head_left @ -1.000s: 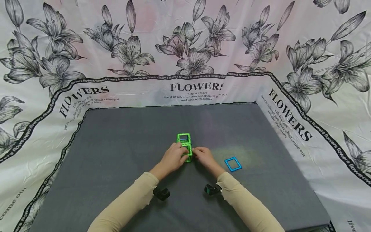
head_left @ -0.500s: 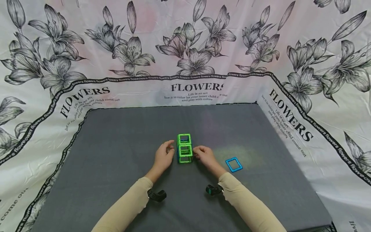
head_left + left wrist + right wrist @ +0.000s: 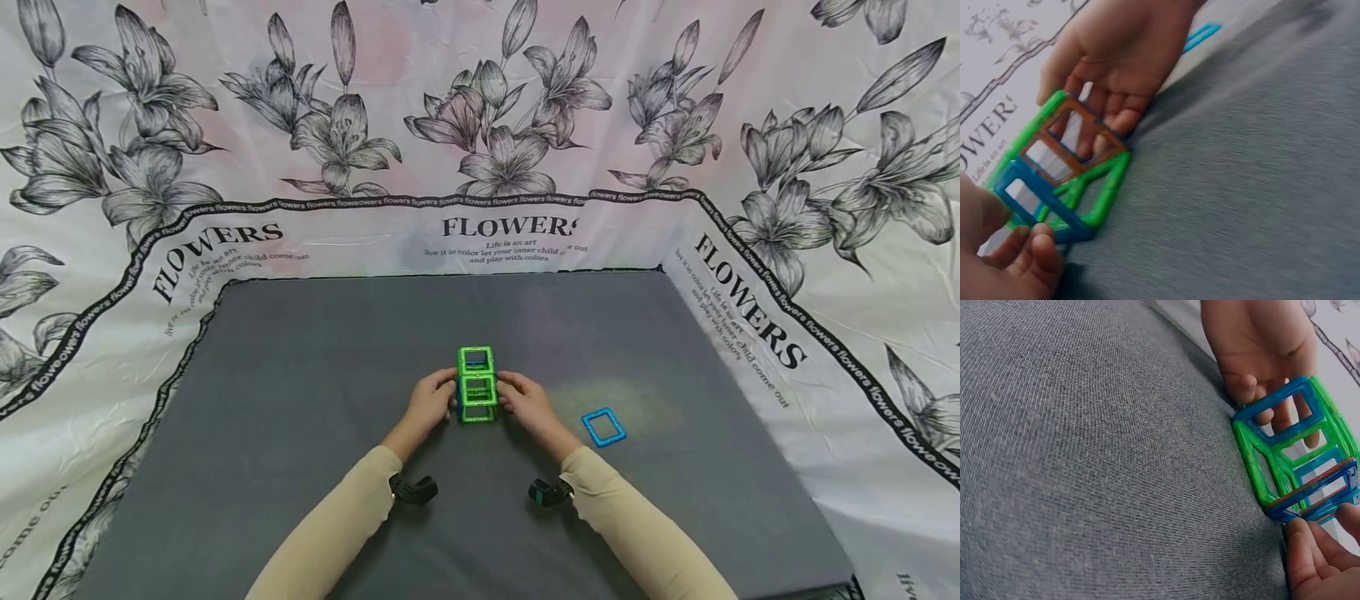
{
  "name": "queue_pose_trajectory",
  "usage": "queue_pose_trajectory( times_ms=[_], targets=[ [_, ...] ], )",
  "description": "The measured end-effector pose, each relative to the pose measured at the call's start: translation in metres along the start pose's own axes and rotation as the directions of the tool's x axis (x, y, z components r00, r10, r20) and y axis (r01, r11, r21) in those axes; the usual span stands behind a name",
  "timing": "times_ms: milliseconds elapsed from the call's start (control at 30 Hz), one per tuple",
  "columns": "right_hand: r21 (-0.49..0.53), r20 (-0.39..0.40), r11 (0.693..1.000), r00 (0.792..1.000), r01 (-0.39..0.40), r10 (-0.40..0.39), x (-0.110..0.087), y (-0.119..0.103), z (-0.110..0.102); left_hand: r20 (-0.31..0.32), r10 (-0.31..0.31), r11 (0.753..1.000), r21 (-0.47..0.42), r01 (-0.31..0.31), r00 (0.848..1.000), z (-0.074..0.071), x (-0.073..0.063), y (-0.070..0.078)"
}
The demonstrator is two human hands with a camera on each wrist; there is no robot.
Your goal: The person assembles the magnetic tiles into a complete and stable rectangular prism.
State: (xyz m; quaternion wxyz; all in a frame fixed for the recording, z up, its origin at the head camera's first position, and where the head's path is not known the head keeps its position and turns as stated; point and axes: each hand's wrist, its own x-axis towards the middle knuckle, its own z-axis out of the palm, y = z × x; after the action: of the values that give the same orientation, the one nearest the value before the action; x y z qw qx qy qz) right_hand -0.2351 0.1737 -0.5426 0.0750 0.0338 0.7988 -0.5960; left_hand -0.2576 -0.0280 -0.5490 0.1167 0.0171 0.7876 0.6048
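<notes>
A small open-framed block of magnetic building tiles (image 3: 477,377) stands on the grey table, with green square frames on its top and near side. Its left side carries a blue frame (image 3: 1047,194). An orange-edged frame (image 3: 1316,485) overlaps a blue one on the right side. My left hand (image 3: 429,404) holds the left side, thumb and fingertips at the blue frame. On the opposite side my right hand (image 3: 527,400) holds the structure with curled fingers, its fingertips at the lower edge of the orange and blue frames.
A loose blue square tile (image 3: 591,432) lies flat on the table to the right of my right hand. The grey tabletop (image 3: 315,358) ends at a white cloth backdrop (image 3: 360,242) printed with flowers, behind and at both sides.
My left hand has come off the top of the structure, drawn away to the left, then come back against its left side. The right hand has stayed at the right side.
</notes>
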Motion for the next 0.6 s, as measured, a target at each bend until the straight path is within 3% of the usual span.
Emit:
queue_pose_trajectory(
  times_ms=[167,333,600],
  targets=[
    [0.027,-0.012,1.000,1.000,-0.008,0.008,0.0004,-0.0004,0.0003,0.068,-0.048,0.999,0.024,0.046,0.997,-0.0021,0.0102,0.0025],
    [0.035,-0.018,0.999,1.000,0.002,-0.001,-0.0001,-0.0021,0.0014,0.091,-0.061,0.997,0.059,0.056,0.994,-0.0054,0.0113,0.0068],
    [0.016,-0.022,1.000,1.000,-0.004,0.005,-0.0005,-0.0020,0.0019,0.089,-0.008,0.992,0.126,-0.003,0.996,-0.0033,0.0114,0.0024]
  ],
)
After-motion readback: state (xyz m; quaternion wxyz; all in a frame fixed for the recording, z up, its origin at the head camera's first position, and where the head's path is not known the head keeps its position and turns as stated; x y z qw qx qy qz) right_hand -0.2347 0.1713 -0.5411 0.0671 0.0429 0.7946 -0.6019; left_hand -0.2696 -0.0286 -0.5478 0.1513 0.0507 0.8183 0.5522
